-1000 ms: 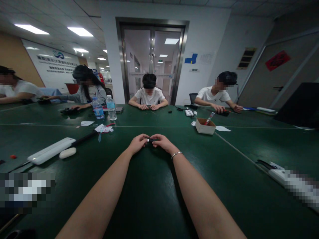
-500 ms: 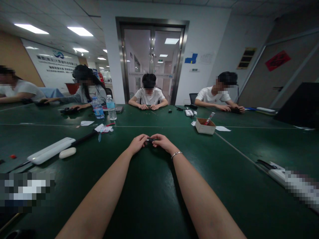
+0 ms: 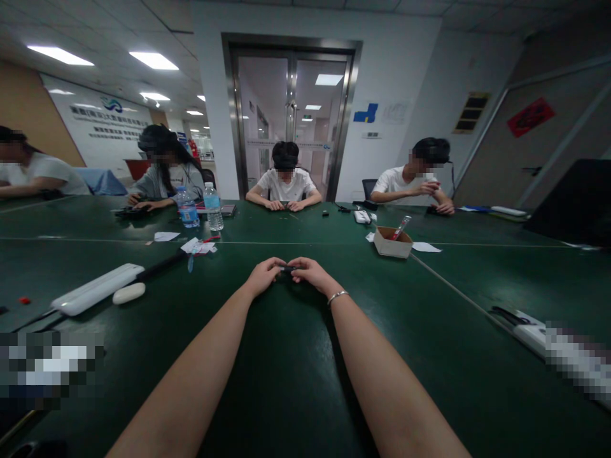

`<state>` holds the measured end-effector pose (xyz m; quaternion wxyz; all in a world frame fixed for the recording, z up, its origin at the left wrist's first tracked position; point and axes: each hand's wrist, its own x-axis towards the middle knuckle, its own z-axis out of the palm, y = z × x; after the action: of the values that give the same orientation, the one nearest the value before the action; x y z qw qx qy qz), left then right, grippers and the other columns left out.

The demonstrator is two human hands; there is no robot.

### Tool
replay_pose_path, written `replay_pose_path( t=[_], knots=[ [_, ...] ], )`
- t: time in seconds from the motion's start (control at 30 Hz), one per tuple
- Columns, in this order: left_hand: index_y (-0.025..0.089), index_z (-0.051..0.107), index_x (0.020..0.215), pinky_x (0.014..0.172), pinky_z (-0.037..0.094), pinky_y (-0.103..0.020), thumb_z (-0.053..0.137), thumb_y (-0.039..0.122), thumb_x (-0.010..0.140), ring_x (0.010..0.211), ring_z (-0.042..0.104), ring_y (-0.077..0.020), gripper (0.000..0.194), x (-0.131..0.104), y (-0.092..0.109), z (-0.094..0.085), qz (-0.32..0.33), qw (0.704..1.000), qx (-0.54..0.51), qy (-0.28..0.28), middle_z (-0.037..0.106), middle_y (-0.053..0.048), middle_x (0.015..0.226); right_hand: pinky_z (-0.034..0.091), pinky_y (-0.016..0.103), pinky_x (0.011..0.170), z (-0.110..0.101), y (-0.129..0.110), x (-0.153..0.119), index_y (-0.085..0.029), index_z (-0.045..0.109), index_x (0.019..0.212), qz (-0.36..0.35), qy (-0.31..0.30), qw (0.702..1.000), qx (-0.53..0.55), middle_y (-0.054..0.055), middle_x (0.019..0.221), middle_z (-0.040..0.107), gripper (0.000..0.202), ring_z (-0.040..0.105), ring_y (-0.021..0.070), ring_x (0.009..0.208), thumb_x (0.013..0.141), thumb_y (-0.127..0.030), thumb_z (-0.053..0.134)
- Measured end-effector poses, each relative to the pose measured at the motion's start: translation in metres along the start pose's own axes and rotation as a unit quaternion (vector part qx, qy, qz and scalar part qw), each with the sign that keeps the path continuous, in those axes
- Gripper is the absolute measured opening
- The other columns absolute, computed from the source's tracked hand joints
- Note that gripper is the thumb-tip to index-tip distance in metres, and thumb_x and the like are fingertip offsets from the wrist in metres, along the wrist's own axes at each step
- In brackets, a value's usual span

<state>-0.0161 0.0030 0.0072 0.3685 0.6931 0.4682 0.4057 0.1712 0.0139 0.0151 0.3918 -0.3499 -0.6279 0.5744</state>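
Note:
Both arms reach forward over the dark green table (image 3: 286,356). Between my fingertips is a small dark object (image 3: 287,269) with a light spot at its left end; its kind is too small to tell. My left hand (image 3: 266,275) pinches its left end, thumb and fingers closed. From the other side my right hand (image 3: 309,273), with a silver bracelet (image 3: 338,296) at the wrist, pinches its right end. Much of the object is hidden behind the fingers. The two hands nearly meet, just above or resting on the tabletop; I cannot tell which.
A small box (image 3: 393,243) holding a stick-like item stands right of my hands. To the left lie a white bar-shaped device (image 3: 98,289), a white oval case (image 3: 129,293) and paper scraps (image 3: 199,247). Two water bottles (image 3: 213,208) stand farther back. Several people sit across the table.
My hands stay almost still around the small dark object, which seems turned slightly. Across the table, the person at right has raised one hand toward the head; the long-haired person's hand has drawn in.

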Motion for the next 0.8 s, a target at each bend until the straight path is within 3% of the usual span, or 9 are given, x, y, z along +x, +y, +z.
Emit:
replay_pose_path(
  t=[0.1, 0.27, 0.4, 0.53, 0.8],
  knots=[
    [0.017, 0.061, 0.097, 0.054, 0.039, -0.023, 0.041, 0.036, 0.082, 0.052, 0.047, -0.0108, 0.031, -0.0011, 0.0016, 0.0003, -0.001, 1.0, -0.005, -0.012, 0.053, 0.002, 0.059, 0.049, 0.016, 0.053, -0.0002, -0.0001, -0.0002, -0.012, 0.061, 0.093, 0.0, 0.001, 1.0, -0.003, 0.0, 0.076, 0.063, 0.026, 0.056, 0.0052, 0.051, 0.072, 0.002, 0.058],
    [0.019, 0.061, 0.1, 0.055, 0.04, -0.022, 0.046, 0.033, 0.079, 0.056, 0.049, -0.0104, 0.03, -0.0015, 0.0009, 0.0, 0.0, 1.0, 0.003, -0.009, 0.057, 0.0, 0.071, 0.049, 0.015, 0.052, -0.0002, -0.0009, -0.0011, -0.012, 0.061, 0.093, 0.002, 0.002, 1.0, -0.002, 0.0, 0.076, 0.063, 0.026, 0.056, 0.005, 0.052, 0.071, 0.002, 0.059],
    [0.018, 0.061, 0.101, 0.055, 0.039, -0.023, 0.04, 0.039, 0.083, 0.055, 0.048, -0.0115, 0.034, -0.001, -0.0007, -0.0002, -0.002, 1.0, 0.007, -0.02, 0.055, 0.001, 0.064, 0.049, 0.016, 0.053, 0.0001, -0.0018, -0.0017, -0.013, 0.062, 0.092, 0.002, 0.003, 1.0, 0.001, 0.0, 0.075, 0.063, 0.026, 0.056, 0.0055, 0.052, 0.071, 0.001, 0.06],
    [0.02, 0.061, 0.101, 0.056, 0.041, -0.023, 0.047, 0.035, 0.079, 0.057, 0.049, -0.0107, 0.03, -0.001, -0.0007, 0.0003, -0.003, 1.0, 0.003, -0.007, 0.058, 0.0, 0.074, 0.049, 0.016, 0.052, 0.0, -0.0025, -0.0018, -0.013, 0.062, 0.092, 0.004, 0.001, 1.0, 0.0, 0.0, 0.074, 0.063, 0.026, 0.056, 0.0056, 0.052, 0.071, 0.002, 0.06],
    [0.019, 0.061, 0.1, 0.056, 0.04, -0.023, 0.046, 0.036, 0.079, 0.056, 0.048, -0.0103, 0.03, -0.003, 0.005, -0.0001, 0.003, 1.0, 0.011, -0.009, 0.058, 0.0, 0.073, 0.048, 0.016, 0.053, 0.0001, -0.0015, -0.0018, -0.013, 0.062, 0.092, -0.006, -0.001, 1.0, -0.002, -0.001, 0.074, 0.062, 0.026, 0.056, 0.0054, 0.051, 0.07, 0.001, 0.061]
  ],
)
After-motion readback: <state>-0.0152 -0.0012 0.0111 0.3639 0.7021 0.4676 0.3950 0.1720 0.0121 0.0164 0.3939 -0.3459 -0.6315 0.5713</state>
